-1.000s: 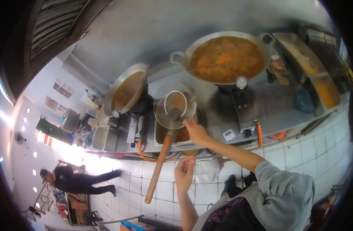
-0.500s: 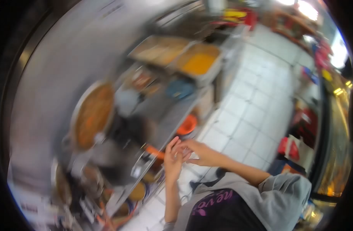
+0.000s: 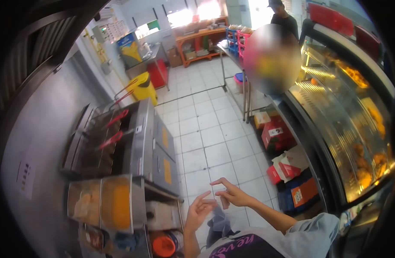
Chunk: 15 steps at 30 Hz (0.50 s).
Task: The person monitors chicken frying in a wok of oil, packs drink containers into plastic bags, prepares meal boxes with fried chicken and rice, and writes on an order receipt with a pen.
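Observation:
My left hand is raised in front of my apron, fingers apart and slightly bent. Close by on its right, my right hand has its index finger stretched out toward the left and its thumb pointing down. A small gap lies between the fingertips of the two hands. Neither hand shows anything held. Both are over the tiled floor, away from the counters. Below them is a grey-blue shape, partly covered by my hands and too blurred to name.
At left stand a fryer with red-handled baskets and metal trays, one holding orange-yellow food. An orange tub is below. A heated display case with fried food lines the right. Farther off, a person stands behind it.
My view has swung right and up from the stove and pan toward the aisle and display case. My hands, close together before, are now slightly farther apart.

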### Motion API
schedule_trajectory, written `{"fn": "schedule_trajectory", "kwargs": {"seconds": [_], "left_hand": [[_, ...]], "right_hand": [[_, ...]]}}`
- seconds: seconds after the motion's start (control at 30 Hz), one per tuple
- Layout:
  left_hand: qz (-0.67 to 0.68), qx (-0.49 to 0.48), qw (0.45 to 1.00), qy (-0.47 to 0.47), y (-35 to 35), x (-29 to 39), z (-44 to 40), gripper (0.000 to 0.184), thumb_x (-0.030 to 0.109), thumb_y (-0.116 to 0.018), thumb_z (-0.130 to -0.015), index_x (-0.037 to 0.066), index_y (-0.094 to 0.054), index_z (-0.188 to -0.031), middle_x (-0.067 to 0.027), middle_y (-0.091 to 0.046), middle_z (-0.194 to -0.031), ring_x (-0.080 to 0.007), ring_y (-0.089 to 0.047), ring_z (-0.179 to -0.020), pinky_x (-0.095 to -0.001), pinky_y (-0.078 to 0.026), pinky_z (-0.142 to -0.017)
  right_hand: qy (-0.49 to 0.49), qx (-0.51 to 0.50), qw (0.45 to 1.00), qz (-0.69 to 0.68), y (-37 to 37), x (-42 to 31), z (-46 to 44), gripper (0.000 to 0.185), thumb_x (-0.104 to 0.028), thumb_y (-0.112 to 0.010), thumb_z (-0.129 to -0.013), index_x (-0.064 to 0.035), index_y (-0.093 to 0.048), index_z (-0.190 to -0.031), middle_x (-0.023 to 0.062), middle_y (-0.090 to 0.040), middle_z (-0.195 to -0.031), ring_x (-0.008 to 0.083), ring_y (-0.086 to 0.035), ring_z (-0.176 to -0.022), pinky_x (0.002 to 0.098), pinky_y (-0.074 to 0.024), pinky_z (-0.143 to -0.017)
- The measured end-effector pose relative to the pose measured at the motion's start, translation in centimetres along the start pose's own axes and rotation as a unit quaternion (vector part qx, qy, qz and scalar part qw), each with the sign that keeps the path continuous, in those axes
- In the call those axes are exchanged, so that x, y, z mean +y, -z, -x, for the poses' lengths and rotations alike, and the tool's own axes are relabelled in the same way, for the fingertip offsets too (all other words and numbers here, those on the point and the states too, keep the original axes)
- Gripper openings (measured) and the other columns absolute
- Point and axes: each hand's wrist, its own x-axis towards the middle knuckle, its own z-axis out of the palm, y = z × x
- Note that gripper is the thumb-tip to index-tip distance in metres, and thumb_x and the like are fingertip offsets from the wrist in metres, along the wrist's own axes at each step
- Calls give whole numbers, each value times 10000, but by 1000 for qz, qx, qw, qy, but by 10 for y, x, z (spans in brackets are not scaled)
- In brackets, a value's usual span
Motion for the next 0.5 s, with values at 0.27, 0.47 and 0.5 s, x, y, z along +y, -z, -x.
{"fn": "schedule_trajectory", "kwargs": {"seconds": [0.27, 0.47, 0.5], "left_hand": [[-184, 103, 977, -6, 55, 19, -260, 100, 117, -689, -905, 41, -687, -971, 75, -555, -730, -1, -430, -672, -192, -290, -543], [-193, 3, 980, -47, 97, 91, -442, 333, 366, -533, -989, 65, -662, -1048, -11, -659, -1003, -88, -550, -872, -251, -393, -751], [-110, -21, 994, -13, 102, 105, -473, 458, 450, -452, -995, 49, -622, -1135, -56, -632, -1123, -148, -565, -976, -284, -407, -817]], "right_hand": [[60, 100, 992, -49, 131, -28, -179, 558, -52, -679, -882, -67, -386, -1357, 43, -594, -723, 118, -612, -703, 254, -484, -615], [123, 327, 933, 80, 234, -70, -276, 523, 20, -621, -882, -74, -397, -1345, 61, -637, -822, 130, -636, -815, 273, -504, -744], [111, 320, 935, 108, 251, -85, -289, 518, 18, -593, -899, -60, -367, -1359, 62, -649, -845, 122, -640, -862, 272, -496, -768]]}}
